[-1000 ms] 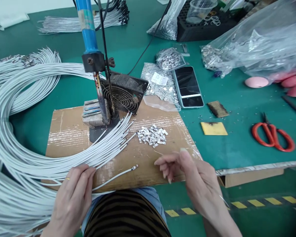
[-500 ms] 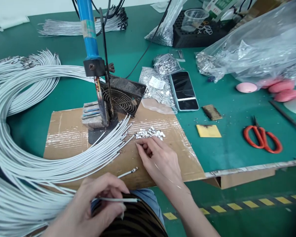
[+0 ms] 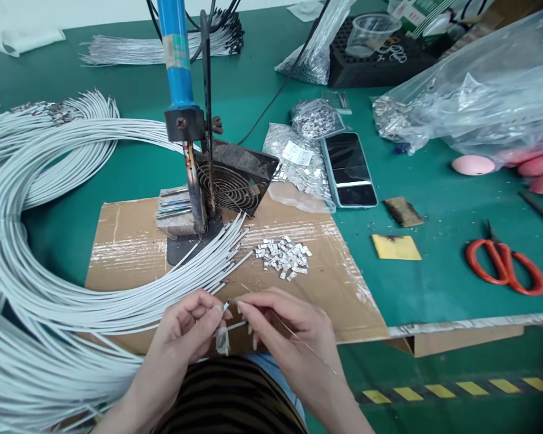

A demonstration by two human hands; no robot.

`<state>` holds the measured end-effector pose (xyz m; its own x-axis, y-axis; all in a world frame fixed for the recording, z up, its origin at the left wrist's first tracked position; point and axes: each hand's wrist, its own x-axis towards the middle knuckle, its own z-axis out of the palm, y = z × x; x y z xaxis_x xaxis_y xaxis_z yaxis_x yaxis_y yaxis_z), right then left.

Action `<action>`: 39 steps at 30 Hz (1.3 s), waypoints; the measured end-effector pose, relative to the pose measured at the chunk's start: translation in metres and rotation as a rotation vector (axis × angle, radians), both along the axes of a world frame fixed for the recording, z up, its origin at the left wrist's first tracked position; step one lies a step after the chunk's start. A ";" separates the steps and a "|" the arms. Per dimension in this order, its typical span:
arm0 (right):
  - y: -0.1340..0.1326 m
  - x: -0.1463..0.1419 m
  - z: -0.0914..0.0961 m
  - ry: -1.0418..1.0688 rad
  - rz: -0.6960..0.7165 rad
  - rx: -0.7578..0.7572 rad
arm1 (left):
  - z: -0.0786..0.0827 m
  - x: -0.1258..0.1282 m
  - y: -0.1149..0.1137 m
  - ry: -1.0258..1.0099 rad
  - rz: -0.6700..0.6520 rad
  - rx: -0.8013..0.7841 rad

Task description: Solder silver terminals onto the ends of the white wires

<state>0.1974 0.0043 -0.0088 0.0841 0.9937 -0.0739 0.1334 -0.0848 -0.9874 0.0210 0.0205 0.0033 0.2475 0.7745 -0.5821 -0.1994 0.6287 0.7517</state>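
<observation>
Now | left hand pinches white wire near its tip, 6 o'clock on cardboard | right hand pinched at that tip, contents too small to tell | step: likely fitting a terminal | next: fine alignment | terminal pile at 1 o'clock

I see one phone, one pair of scissors and one fan. White cables and metal clips are too many to count.
</observation>
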 end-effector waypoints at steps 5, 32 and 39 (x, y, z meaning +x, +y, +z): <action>0.005 -0.006 0.006 0.139 0.032 -0.019 | -0.001 0.001 0.000 -0.023 0.000 -0.005; 0.004 0.009 0.002 0.397 0.115 -0.185 | -0.003 0.001 -0.016 0.248 -0.011 0.252; 0.005 0.005 0.015 0.043 0.116 0.005 | -0.002 0.011 -0.020 0.424 0.009 0.393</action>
